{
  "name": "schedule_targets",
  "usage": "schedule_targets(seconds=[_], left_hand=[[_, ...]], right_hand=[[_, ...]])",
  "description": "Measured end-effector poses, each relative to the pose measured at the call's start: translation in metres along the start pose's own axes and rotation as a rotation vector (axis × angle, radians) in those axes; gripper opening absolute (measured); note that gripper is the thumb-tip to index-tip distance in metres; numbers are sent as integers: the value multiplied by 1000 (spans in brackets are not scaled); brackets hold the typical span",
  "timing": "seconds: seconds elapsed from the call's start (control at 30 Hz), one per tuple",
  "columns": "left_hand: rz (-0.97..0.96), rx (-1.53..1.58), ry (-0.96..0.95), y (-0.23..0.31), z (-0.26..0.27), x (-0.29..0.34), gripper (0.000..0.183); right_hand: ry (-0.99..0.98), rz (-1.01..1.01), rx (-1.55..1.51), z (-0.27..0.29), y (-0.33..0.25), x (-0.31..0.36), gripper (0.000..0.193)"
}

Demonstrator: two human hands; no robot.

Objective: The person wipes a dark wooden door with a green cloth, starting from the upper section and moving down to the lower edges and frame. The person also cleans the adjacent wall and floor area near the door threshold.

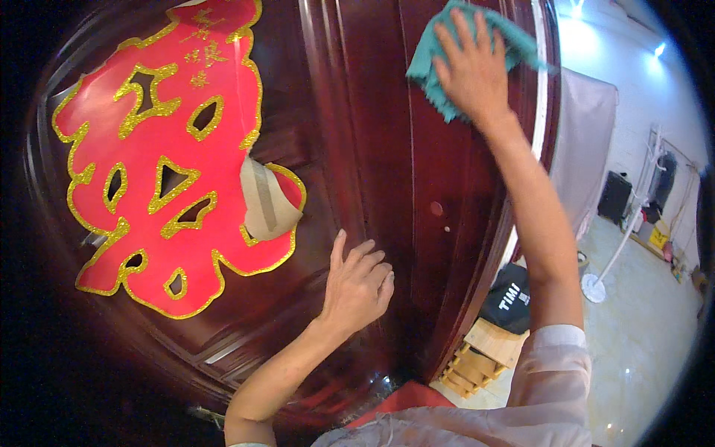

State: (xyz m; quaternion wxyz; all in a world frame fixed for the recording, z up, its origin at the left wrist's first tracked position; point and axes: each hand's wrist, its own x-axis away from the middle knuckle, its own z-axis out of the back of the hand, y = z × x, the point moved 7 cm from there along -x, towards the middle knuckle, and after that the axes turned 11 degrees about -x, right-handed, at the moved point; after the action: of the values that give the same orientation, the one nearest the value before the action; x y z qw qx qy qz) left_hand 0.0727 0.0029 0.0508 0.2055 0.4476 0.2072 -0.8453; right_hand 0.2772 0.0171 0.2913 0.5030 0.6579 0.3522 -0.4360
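Note:
High on the right side of a dark red-brown door (380, 149), my right hand (474, 80) presses a teal cloth (426, 59) against the surface. Its fingers are spread over the cloth, whose ragged edges stick out around them. My left hand (357, 287) is lower and further left, in front of the door, with loosely bent fingers apart and nothing in them. Whether it touches the door I cannot tell. Up and to its left is a red paper cutout (212, 160) with gold glitter edges. A torn or folded flap (268, 201) on it shows a beige back.
A white door frame edge (538, 112) runs down beside the cloth. Beyond it, a black bag (509, 299) rests on a light wooden stool (495, 341). Further right stand a white pole with a round base (593, 288) and a black suitcase (615, 195) on the tiled floor (640, 335).

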Motion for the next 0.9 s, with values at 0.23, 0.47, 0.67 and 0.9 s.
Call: schedule_targets(seconds=[0.23,0.47,0.67,0.9], left_hand=[[-29,55,-63,6,-13,9,7],[-63,80,-54,15,-21,-11,6],[-85,136,-53,30,-34,-19,9],[-46,165,-175,30,-73,4,11]], right_hand=[[-304,8,-180,8,-46,130,51],[82,-76,-308,41,45,45,49],[164,-205,-414,37,66,25,54],[38,-314,-391,52,6,188,57]])
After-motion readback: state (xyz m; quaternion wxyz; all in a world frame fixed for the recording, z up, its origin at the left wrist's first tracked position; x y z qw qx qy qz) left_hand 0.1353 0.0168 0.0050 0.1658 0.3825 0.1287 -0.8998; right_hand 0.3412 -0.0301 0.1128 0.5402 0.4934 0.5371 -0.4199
